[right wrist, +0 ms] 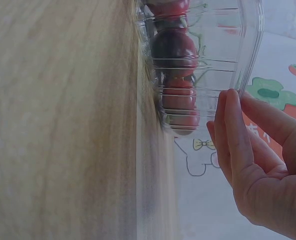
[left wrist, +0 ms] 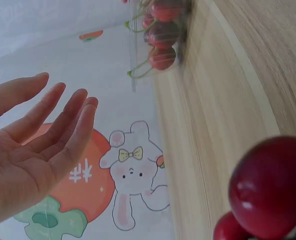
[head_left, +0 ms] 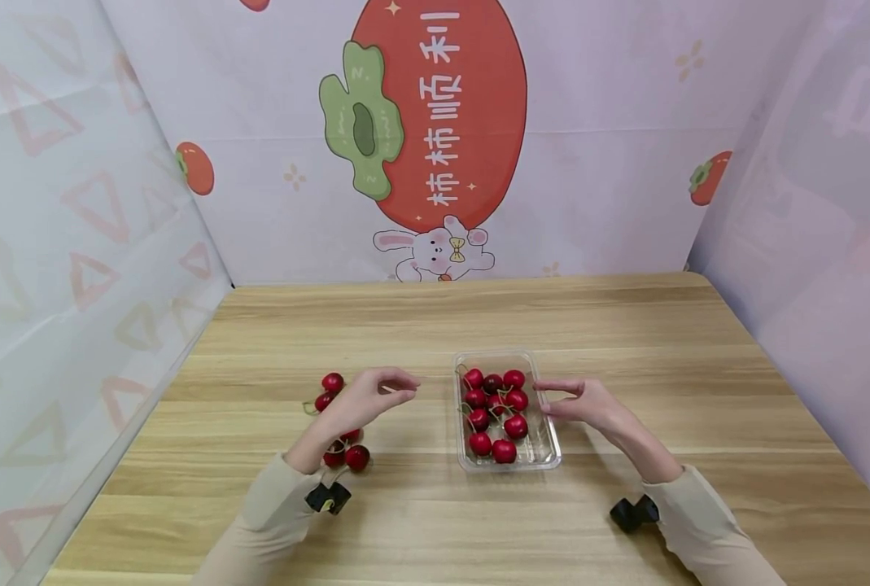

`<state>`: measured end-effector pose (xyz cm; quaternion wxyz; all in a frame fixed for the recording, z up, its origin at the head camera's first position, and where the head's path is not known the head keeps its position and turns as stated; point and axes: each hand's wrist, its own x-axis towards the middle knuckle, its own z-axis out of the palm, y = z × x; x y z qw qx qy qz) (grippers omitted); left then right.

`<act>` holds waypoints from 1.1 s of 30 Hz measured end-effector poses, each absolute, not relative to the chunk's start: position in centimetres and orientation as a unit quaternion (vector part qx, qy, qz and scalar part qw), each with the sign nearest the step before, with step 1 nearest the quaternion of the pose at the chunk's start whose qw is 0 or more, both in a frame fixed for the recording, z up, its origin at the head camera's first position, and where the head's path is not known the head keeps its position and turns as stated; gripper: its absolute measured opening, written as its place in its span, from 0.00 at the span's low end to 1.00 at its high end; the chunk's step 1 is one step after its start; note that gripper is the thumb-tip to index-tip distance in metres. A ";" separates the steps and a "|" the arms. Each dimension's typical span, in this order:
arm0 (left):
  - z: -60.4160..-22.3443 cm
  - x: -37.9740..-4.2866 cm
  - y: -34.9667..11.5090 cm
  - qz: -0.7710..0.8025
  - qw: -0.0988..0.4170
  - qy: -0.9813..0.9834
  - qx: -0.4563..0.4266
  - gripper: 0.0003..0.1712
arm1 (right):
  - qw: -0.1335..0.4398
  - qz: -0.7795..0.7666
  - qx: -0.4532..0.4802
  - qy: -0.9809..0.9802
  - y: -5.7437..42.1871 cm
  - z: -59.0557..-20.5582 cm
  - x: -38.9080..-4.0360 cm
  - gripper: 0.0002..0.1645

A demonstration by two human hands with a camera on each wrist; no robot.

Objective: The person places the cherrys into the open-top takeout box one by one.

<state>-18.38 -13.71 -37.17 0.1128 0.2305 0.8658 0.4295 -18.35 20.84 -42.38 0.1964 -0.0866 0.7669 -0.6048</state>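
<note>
A clear plastic box (head_left: 548, 453) with several red cherries (head_left: 504, 451) in it stands on the table. At its right side my right hand (head_left: 584, 403) holds the rim lightly between thumb and fingers; the right wrist view shows these fingertips (right wrist: 232, 95) at the rim. To the left of the box, my left hand (head_left: 369, 399) hovers over the table with relaxed fingers and nothing in them. Below and behind that forearm lie several loose cherries (head_left: 357, 457), partly hidden by it. One such cherry (left wrist: 270, 187) looms large in the left wrist view.
The wooden table (head_left: 420, 521) reaches to a printed backdrop (head_left: 273, 220) with a persimmon and a rabbit. White printed cloth (head_left: 76, 203) hangs along the left, and another sheet (head_left: 808, 212) along the right. Black wrist cameras (head_left: 634, 514) sit at both sleeves.
</note>
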 end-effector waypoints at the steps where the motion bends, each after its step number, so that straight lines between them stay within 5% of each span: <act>1: -37.2 -18.3 -14.0 0.427 0.112 0.868 0.228 0.13 | 0.196 -0.604 -0.087 0.768 20.8 -42.4 -18.4 0.31; 33: -36.6 -15.4 -19.0 0.420 0.105 0.877 0.206 0.12 | 0.198 -0.601 -0.090 0.769 20.8 -42.4 -18.5 0.31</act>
